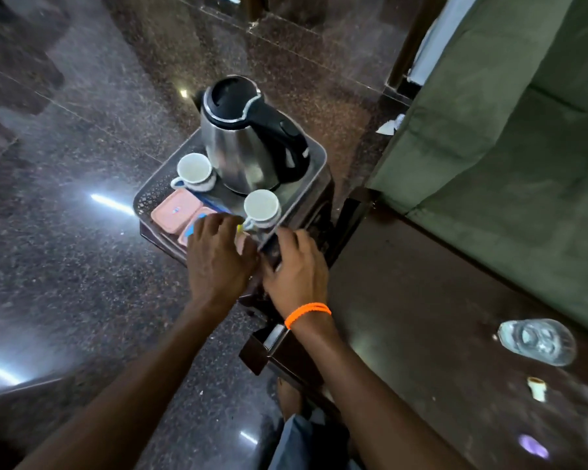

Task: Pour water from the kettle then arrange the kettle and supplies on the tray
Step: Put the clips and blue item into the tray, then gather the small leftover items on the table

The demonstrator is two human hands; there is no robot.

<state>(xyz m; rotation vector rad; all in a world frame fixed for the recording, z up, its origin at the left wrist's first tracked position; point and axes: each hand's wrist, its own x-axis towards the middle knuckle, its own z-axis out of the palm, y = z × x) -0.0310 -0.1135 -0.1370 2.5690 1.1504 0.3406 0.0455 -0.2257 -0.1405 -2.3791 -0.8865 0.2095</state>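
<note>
A steel kettle point(238, 147) with a black lid and handle stands upright at the far side of a dark plastic tray point(142, 195). Two white cups sit on the tray, one point(194, 169) left of the kettle and one point(261, 205) in front of it. Pink packets point(174, 212) lie in the tray's near left part. My left hand point(218, 256) lies flat over the packets with fingers apart, a blue item partly hidden under its fingertips. My right hand point(296, 269) curls over the tray's near right corner.
The tray rests on a small dark stand over a polished stone floor point(82, 266). To the right is a dark wooden table point(421, 317) with an upturned glass point(537, 346) and a small white piece point(537, 388). A green sofa point(506, 130) stands behind it.
</note>
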